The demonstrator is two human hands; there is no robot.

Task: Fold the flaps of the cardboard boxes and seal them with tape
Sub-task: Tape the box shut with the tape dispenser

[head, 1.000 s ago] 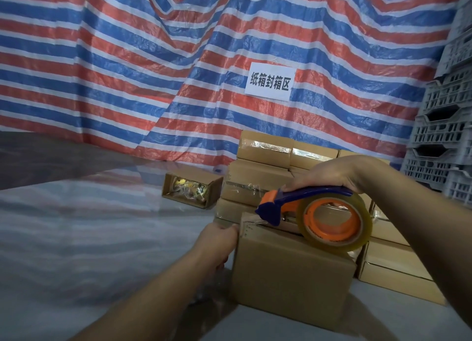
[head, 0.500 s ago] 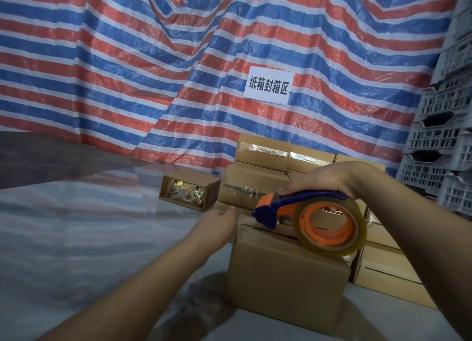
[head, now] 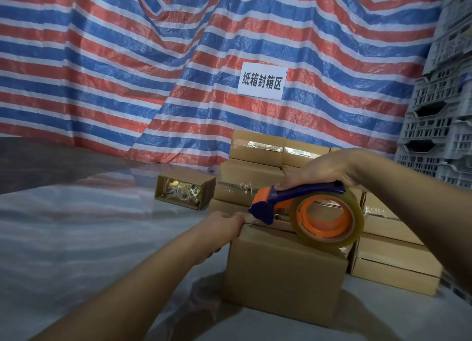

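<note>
Gripping the blue-and-orange tape dispenser with its clear tape roll [head: 306,207], the right hand [head: 324,169] curls round its handle above the near plain brown cardboard box [head: 283,269]. The left hand [head: 222,225] pinches the box's top left edge, seemingly anchoring the tape end. Should that pinch slip, the strip could lift or wrinkle.

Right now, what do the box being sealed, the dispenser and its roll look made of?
Box: matte brown cardboard, judging by the creased edges. Dispenser in the right hand: smooth blue and orange frame, probably hard plastic. Roll: glossy, see-through yellowish tape on an orange core.
</note>
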